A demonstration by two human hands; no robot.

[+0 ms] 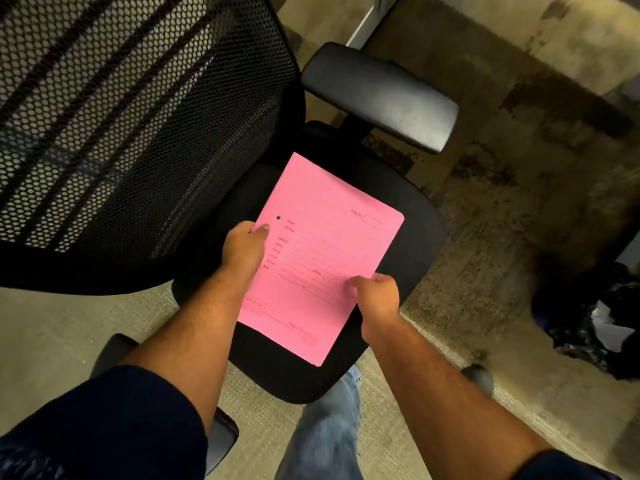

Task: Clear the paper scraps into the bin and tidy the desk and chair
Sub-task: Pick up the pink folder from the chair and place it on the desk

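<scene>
Both hands pinch pink folder [322, 251] over chair seat [408, 216]: left hand [244, 249] left edge, right hand [377, 296] right edge.

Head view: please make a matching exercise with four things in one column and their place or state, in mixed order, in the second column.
1. pink paper folder
2. black mesh chair back
3. black padded armrest
4. black bin bag

a. on the floor at the far right
b. held over the seat by both hands
c. at the upper left
d. above the folder, beside the seat

Pairs: 1-b, 2-c, 3-d, 4-a
</scene>
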